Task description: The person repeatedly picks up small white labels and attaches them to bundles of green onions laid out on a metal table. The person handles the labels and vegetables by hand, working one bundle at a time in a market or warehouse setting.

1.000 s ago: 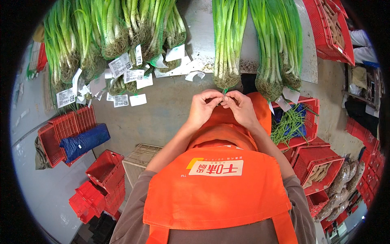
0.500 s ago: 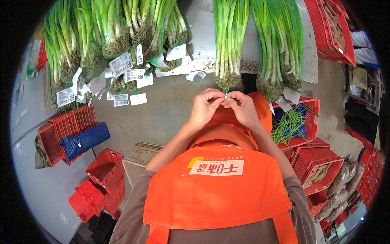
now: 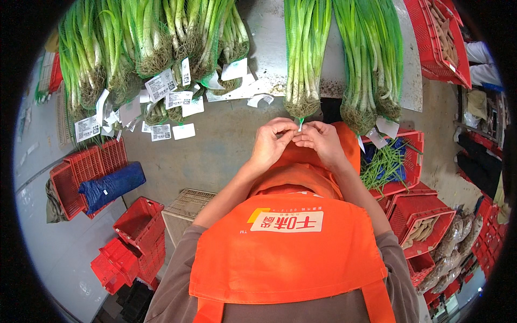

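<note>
A bundle of green onions [image 3: 306, 59] in a green mesh bag lies on the metal table, its roots towards me and hanging at the near edge. Just below the roots the mesh gathers into a narrow green tail [image 3: 301, 120], with a small white strip [image 3: 300, 127] at it. My left hand [image 3: 273, 141] pinches this tail from the left, thumb and fingertips together. From the right, my right hand [image 3: 321, 142] has its fingertips closed at the same spot. The fingers partly hide the tail and strip. Two more netted onion bundles [image 3: 358, 70] lie close by on the right.
Several netted onion bundles with white labels [image 3: 160, 85] hang over the table edge [image 3: 264, 48] at the left. A red crate of loose green stalks [image 3: 413, 167] stands right of my knees. Stacked red crates [image 3: 141, 226] and a beige crate [image 3: 186, 207] are at the lower left.
My right hand's fingers have shifted slightly and curled a little at the tail, and the white strip shows longer between the hands. The onion bundles have hardly moved.
</note>
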`<state>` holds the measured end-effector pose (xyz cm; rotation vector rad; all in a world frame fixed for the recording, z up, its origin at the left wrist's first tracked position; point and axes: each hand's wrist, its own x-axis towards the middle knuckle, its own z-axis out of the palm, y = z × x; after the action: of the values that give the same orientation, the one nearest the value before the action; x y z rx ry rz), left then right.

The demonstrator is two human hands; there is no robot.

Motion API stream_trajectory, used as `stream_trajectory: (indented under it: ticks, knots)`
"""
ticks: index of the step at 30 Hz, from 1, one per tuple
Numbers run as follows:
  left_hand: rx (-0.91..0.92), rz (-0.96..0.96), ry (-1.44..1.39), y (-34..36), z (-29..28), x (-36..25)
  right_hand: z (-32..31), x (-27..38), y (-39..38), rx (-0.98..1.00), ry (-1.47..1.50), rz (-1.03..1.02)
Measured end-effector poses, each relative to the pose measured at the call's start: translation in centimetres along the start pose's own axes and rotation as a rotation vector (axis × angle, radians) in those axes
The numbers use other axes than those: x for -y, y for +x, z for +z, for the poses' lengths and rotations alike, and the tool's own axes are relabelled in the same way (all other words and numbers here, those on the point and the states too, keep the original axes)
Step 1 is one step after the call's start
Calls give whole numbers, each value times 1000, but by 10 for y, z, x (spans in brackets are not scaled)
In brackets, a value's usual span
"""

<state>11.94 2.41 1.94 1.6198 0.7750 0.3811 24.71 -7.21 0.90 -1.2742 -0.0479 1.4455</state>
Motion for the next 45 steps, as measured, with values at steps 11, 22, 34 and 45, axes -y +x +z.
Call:
stream_trajectory:
  ticks: [11,22,34,45]
  knots:
    - [31,-29,16,1,-4,0,0,1,3,7,-9,28]
    - [47,-10,26,1,-5,4,1,1,5,-17,-14,42]
    - [46,-14,6,1,-5,7,-1,0,9,1,-59,39]
    - [79,-244,8,3,2,7,-3,-2,10,-20,-382,-177]
